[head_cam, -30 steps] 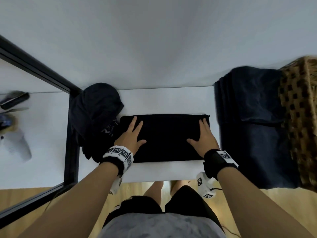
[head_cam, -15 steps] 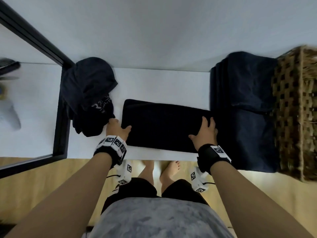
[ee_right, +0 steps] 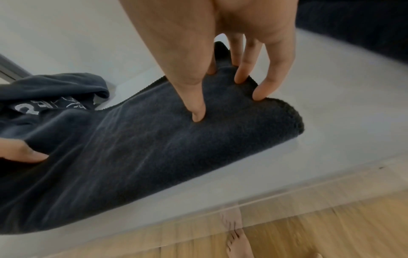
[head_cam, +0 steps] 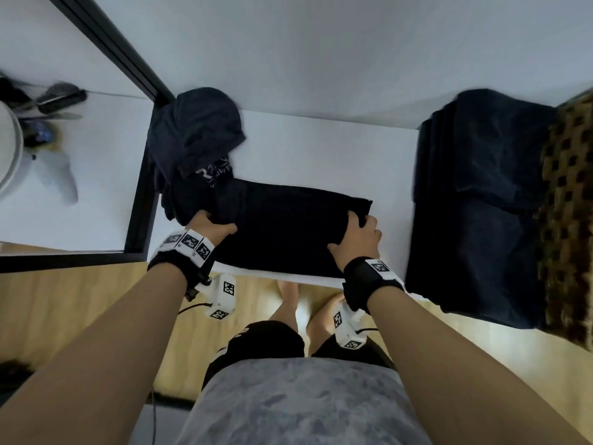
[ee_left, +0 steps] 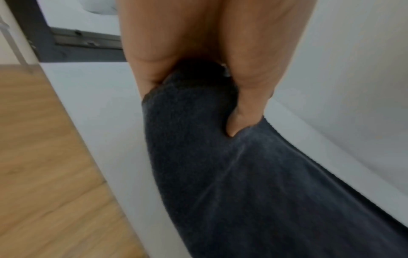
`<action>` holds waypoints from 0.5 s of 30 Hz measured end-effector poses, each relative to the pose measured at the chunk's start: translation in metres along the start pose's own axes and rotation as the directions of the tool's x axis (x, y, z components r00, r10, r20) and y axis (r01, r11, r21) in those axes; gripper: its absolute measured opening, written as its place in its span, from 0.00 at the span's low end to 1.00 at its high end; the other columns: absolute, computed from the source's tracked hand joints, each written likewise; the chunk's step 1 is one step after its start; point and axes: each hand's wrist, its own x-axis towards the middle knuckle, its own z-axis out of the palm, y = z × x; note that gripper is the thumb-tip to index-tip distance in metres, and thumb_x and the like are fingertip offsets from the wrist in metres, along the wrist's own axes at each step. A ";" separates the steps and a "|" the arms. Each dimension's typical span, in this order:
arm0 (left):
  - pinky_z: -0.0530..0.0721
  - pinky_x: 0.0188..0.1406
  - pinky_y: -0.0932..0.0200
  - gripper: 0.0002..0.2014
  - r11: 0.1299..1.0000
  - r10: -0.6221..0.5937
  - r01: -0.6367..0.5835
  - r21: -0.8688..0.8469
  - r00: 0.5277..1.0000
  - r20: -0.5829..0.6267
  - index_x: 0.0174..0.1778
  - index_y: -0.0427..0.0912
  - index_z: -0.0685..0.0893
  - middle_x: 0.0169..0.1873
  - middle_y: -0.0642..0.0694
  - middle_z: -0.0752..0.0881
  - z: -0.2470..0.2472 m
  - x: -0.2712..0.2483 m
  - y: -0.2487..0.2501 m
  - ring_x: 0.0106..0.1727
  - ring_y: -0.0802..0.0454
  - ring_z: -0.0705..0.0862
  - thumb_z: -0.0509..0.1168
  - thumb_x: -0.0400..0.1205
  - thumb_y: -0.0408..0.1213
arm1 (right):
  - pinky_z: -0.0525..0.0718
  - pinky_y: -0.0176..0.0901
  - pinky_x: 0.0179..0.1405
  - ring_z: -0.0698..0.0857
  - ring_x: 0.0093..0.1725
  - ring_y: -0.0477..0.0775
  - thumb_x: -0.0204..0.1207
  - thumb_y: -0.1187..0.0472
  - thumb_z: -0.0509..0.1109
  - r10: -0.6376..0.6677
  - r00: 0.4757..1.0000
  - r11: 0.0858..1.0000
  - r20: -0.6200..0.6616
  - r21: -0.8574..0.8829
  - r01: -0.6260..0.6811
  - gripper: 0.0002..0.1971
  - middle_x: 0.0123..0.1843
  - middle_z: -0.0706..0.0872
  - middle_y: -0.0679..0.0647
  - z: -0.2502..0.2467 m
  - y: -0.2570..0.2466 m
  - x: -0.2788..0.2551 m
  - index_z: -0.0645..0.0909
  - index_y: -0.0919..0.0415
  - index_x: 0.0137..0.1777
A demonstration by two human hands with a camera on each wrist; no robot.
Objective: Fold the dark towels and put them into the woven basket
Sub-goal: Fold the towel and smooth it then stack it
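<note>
Towel (head_cam: 288,229) betw. both hands (ends gripped)

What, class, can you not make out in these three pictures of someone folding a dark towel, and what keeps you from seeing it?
1. Inside of the basket, head view: cut off by the right edge and blurred.
2. Left hand fingertips, head view: tucked under the towel.
3. Print on the dark garment, head view: crumpled and too small to read.
4. Objects at far left, head view: blurred.
5. How many towels are in the pile: layers merge.
</note>
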 end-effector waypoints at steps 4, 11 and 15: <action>0.84 0.54 0.49 0.37 0.988 -0.040 0.048 0.147 0.998 -0.055 0.67 0.35 0.79 0.57 0.36 0.86 0.003 0.005 -0.018 0.56 0.36 0.85 0.75 0.70 0.59 | 0.80 0.58 0.58 0.65 0.74 0.66 0.75 0.56 0.76 0.008 1.000 1.000 0.004 -0.029 -0.008 0.40 0.79 0.59 0.61 -0.004 0.008 0.003 0.57 0.50 0.83; 0.84 0.48 0.54 0.30 0.997 0.071 -0.074 0.030 0.994 0.081 0.67 0.45 0.80 0.40 0.48 0.86 0.026 -0.003 -0.010 0.41 0.48 0.85 0.79 0.68 0.41 | 0.76 0.51 0.50 0.66 0.73 0.64 0.73 0.58 0.79 0.018 1.000 1.000 -0.002 -0.010 -0.018 0.41 0.77 0.61 0.60 -0.012 0.026 0.008 0.60 0.49 0.81; 0.85 0.44 0.54 0.08 0.995 0.076 -0.067 -0.078 0.990 0.118 0.42 0.45 0.82 0.40 0.43 0.87 0.029 -0.030 0.019 0.48 0.40 0.87 0.73 0.70 0.35 | 0.77 0.48 0.52 0.68 0.72 0.63 0.71 0.56 0.80 -0.016 1.000 0.998 -0.015 0.065 0.016 0.41 0.75 0.61 0.59 -0.010 0.035 0.009 0.63 0.47 0.80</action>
